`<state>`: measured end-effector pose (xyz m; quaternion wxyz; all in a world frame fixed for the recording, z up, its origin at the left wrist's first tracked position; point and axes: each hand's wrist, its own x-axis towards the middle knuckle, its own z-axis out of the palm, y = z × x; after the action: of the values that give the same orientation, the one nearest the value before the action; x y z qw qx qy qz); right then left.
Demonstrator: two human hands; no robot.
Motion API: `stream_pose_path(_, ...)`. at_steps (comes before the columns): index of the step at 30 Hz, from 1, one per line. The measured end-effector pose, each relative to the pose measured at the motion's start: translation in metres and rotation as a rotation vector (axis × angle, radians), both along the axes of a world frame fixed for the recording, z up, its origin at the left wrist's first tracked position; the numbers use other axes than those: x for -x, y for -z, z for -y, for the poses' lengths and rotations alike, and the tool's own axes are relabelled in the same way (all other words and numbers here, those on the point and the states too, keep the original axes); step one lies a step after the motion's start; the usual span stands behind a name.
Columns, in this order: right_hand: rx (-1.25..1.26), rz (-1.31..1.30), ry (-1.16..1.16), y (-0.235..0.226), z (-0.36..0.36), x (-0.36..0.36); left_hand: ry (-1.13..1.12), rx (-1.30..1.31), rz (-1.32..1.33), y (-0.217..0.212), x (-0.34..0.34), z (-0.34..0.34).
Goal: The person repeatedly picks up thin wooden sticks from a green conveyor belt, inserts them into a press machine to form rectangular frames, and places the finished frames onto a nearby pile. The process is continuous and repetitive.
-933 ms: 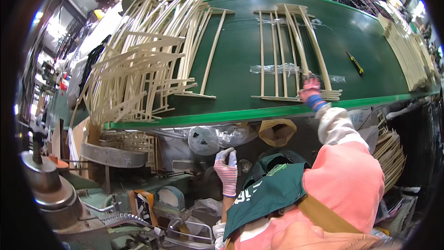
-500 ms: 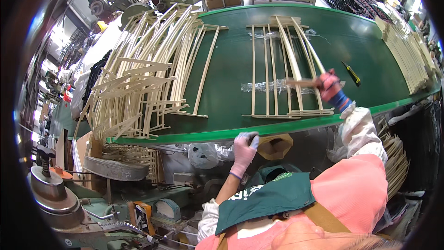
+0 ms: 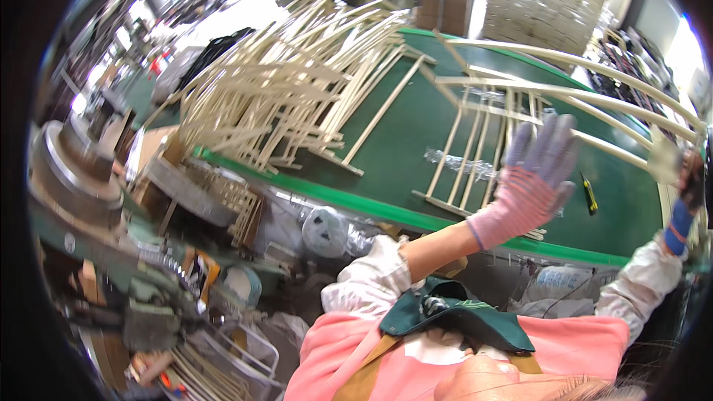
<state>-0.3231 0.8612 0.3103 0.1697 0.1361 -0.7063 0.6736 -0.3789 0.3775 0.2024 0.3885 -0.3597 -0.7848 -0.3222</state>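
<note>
Fingers spread and palm flat, my left hand (image 3: 529, 182) in a pink and grey glove is over the front part of the green table (image 3: 379, 141). Nothing is in it. At the far right, my right hand (image 3: 692, 182), gloved with a blue cuff, closes around the near end of a pale wooden frame (image 3: 572, 93). The frame's long rails slant up and away to the left, raised above the table. Beneath lie more slim wooden frames (image 3: 454, 152), partly covered by my left hand, with crumpled clear plastic wrap (image 3: 460, 163) across them.
A large tangled heap of wooden frames (image 3: 297, 96) covers the table's left part. A yellow and black utility knife (image 3: 589, 194) lies right of my left hand. Machinery (image 3: 78, 186) stands at the left, and wrapped stacks (image 3: 546, 4) stand beyond the table.
My right hand has moved far right with a frame raised in it. My left hand has risen from the table's front edge to over the frames, fingers spreading. The view has turned and tilted.
</note>
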Motion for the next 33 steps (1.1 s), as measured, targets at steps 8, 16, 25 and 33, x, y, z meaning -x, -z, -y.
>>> stream_pose_path(8,-0.167,0.024,-0.219,-0.001,0.142,0.066,-0.375,0.010,-0.294,-0.014,-0.068,0.044)
stream_pose_path(16,-0.378,0.585,-1.164,0.074,0.486,0.047,-0.799,-0.259,0.104,0.072,-0.144,0.162)
stream_pose_path(25,-0.307,0.873,-1.664,0.225,0.641,-0.007,-0.600,-1.642,0.461,0.179,-0.203,0.251)
stream_pose_path(33,-0.344,0.383,-1.740,0.275,0.681,0.009,-0.659,-1.938,0.453,0.188,-0.244,0.297)
